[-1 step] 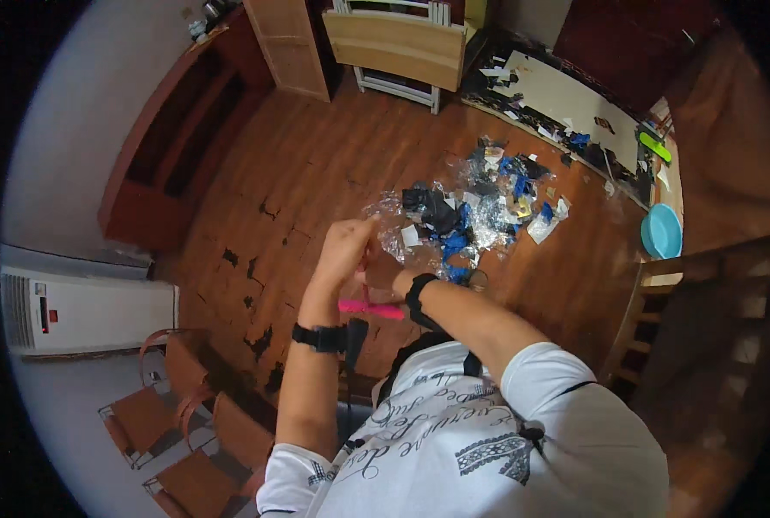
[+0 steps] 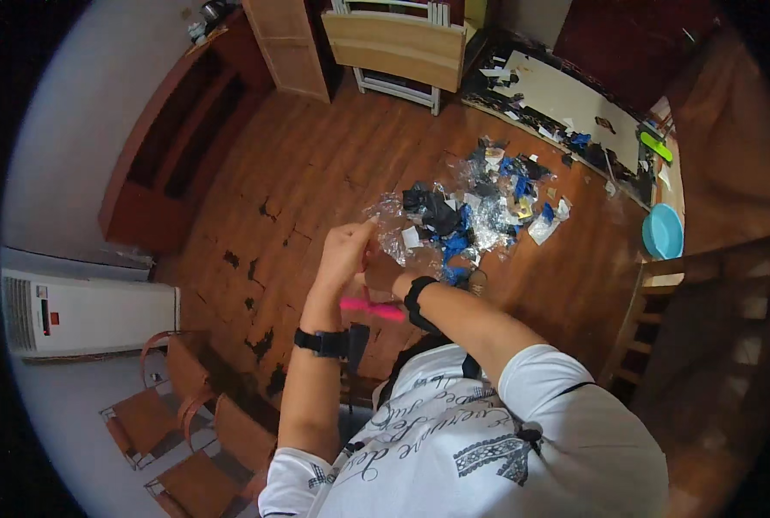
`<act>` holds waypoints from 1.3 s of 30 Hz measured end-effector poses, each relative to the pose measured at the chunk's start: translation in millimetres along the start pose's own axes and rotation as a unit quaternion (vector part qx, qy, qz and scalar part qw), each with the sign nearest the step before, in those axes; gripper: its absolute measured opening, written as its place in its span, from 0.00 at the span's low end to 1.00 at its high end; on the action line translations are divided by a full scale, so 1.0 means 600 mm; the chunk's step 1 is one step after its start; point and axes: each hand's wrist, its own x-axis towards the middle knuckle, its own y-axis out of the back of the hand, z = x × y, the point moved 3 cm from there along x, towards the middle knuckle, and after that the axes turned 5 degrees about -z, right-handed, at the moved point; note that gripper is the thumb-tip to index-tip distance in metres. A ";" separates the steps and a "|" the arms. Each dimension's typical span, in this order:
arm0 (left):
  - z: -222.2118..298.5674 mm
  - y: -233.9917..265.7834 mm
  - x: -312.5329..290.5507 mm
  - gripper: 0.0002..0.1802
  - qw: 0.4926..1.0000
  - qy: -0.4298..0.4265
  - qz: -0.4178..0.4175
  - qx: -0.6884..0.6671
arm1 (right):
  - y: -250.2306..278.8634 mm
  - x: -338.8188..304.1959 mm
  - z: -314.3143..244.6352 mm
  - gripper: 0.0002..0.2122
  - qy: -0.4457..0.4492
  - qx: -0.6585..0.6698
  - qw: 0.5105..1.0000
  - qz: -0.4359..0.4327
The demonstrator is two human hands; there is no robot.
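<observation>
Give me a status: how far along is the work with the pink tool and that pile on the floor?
Done: cannot tell; no finished or sorted batch shows apart from the pile. In hand: the left hand and right hand meet over the wooden floor, with a pink tool just below them; which hand has it in its grip is unclear. Left: a pile of clear plastic, blue and black pieces still lies scattered.

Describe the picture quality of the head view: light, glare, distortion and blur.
Head view: warm, dim indoor light; strong fisheye bending, with a black rim around the circle; glints on the clear plastic scraps on the wooden floor; both hands, the left hand and right hand, are slightly soft.
</observation>
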 end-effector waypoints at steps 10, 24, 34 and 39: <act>0.034 -0.137 0.182 0.24 0.991 -0.040 -0.089 -0.089 | 0.177 0.058 0.144 0.15 -0.007 -0.145 0.988 0.053; 0.181 -0.362 0.344 0.24 0.986 -0.042 -0.130 -0.098 | 0.519 -0.002 0.152 0.16 -0.110 -0.186 0.976 0.040; 0.227 -0.380 0.372 0.24 0.981 -0.080 -0.138 -0.112 | 0.609 -0.020 0.078 0.16 -0.052 -0.225 0.968 0.100; 0.250 -0.365 0.350 0.26 0.975 -0.115 -0.134 -0.136 | 0.612 -0.014 0.080 0.10 -0.055 -0.248 0.961 0.106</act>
